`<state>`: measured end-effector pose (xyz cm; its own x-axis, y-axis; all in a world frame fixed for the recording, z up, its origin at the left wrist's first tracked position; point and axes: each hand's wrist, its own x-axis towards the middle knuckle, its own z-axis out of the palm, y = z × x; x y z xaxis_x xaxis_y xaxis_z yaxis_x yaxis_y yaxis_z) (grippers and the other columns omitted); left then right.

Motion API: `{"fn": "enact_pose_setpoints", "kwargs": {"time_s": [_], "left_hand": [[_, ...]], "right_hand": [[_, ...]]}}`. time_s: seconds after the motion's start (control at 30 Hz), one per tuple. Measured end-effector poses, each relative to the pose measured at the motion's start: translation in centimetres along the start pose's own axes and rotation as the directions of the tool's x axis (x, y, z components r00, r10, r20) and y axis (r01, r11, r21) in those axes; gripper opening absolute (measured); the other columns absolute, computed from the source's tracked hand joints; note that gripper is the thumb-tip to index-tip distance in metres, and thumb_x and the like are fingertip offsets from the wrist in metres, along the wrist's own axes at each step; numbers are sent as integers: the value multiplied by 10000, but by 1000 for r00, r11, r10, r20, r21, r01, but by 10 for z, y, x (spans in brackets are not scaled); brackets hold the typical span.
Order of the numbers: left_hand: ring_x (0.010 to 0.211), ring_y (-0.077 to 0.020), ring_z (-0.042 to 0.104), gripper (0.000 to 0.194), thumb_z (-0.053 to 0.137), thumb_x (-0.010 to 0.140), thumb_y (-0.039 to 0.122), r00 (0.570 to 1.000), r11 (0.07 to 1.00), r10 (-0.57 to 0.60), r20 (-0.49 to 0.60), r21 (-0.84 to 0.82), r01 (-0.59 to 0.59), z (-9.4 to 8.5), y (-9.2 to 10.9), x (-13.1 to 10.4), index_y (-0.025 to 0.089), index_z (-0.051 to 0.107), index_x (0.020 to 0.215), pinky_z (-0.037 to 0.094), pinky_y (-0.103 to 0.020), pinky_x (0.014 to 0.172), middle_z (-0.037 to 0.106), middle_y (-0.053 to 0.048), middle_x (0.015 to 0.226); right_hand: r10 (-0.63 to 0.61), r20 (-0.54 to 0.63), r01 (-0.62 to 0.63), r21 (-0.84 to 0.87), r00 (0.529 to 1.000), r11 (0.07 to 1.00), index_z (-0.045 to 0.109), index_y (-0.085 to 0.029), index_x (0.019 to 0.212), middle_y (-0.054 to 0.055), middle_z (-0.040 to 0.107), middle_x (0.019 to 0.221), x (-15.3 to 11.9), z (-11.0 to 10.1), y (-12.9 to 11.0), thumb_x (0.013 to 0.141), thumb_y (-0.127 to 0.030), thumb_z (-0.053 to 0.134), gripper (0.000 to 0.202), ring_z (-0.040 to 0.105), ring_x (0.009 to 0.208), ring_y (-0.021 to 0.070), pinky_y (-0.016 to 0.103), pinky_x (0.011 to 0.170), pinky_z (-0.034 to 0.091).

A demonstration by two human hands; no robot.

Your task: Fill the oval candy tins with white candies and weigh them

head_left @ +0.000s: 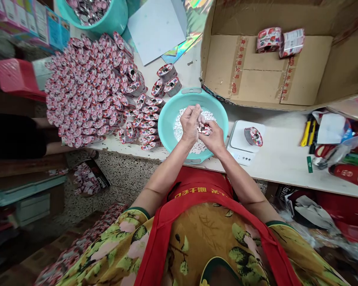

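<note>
Over a turquoise basin [164, 131] of small white pieces [198, 147], both hands work close together. My right hand [213, 137] is wrapped round a small red-and-white printed container [207, 130] with white pieces at its opening. Just left of it and touching, my left hand [191, 124] is closed above the opening; what its fingers hold is too small to make out. To the right, a similar container [253, 136] rests on a white scale [241, 154]. Several more containers [149, 124] stand in rows left of the basin.
A large pile of pink-topped containers [86, 91] covers the table's left. Behind it stands a turquoise bucket [110, 18]. An open cardboard box [256, 87] holding two containers is at the back right. Yellow cutters [308, 133] and bags lie far right. Another person's legs show at left.
</note>
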<state>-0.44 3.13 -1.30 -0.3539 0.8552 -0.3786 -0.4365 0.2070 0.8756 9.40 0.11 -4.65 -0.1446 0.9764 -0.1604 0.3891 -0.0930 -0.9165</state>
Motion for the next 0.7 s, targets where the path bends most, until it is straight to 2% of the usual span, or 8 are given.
{"fn": "enact_pose_setpoints", "kwargs": {"time_s": [0.13,0.3,0.5,0.6,0.7], "left_hand": [[475,-78,478,350,674,906,525,1000,1000,-22,20,-4,22,2,6,-4,202,589,800,351,-205,456,374,71,510],[508,-93,527,323,650,926,514,1000,1000,-30,11,1,30,0,9,-5,207,612,835,395,-209,479,436,57,526],[445,-70,464,326,645,928,522,997,998,-67,31,17,66,3,1,-8,205,630,858,354,-200,423,380,69,508],[439,-67,449,364,627,927,561,994,994,-104,33,-13,105,-6,11,-1,205,622,851,338,-196,390,369,62,509],[466,-74,458,399,579,946,579,987,986,-157,18,-56,158,-31,26,10,204,594,813,317,-190,360,421,31,536]], "right_hand": [[-11,13,11,46,1000,999,665,-223,989,39,697,990,0,0,1,708,-321,728,305,635,926,235,364,871,511],[-5,10,3,150,1000,989,679,-223,1053,37,705,1045,1,-1,3,699,-335,745,377,640,982,237,373,921,505],[32,55,-41,170,998,985,699,-213,947,34,702,986,3,-1,8,680,-311,730,286,643,935,232,378,909,515],[34,76,-52,250,997,967,716,-216,1034,41,711,1059,2,-8,10,662,-332,765,393,657,1008,243,403,982,502],[26,105,-60,335,994,940,722,-220,1090,53,708,1135,-1,-20,11,653,-357,799,465,654,1081,250,418,1031,488]]}}
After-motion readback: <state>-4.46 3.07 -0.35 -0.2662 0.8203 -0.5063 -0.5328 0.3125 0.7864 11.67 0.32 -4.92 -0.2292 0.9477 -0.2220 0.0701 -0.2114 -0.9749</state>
